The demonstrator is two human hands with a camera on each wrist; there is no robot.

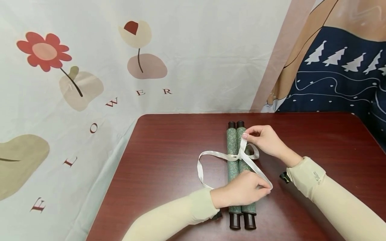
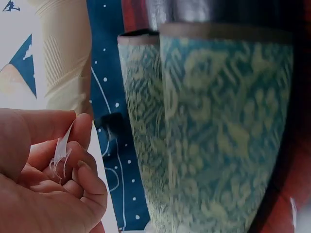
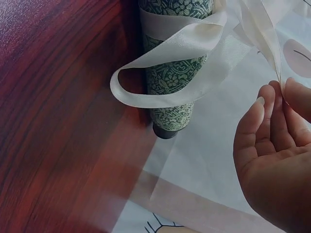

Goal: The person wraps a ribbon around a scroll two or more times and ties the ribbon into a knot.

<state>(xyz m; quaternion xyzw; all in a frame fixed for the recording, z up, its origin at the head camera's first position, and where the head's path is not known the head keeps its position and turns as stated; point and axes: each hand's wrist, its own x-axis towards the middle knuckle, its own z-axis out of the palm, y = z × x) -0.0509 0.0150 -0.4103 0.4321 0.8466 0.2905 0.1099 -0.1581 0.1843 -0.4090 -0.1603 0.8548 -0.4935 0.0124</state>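
Two green patterned rolls (image 1: 232,140) with dark end knobs lie side by side, a white ribbon (image 1: 214,153) around their middle. Above the lower part of the rolls, the left hand (image 1: 242,189) pinches one ribbon length at its right side; in the left wrist view that hand (image 2: 53,170) holds the frayed ribbon end (image 2: 61,149) between thumb and finger. Near the upper ends, the right hand (image 1: 268,140) pinches another ribbon length, pulled upward. The right wrist view shows this hand (image 3: 272,150) gripping the ribbon (image 3: 262,34), with a loose loop (image 3: 146,101) beside the roll (image 3: 177,77).
The rolls lie on a dark red wooden table (image 1: 169,140). Behind it hangs a pale cloth (image 1: 196,67) printed with flowers and letters, and a dark blue printed cloth (image 1: 331,80) is at the right.
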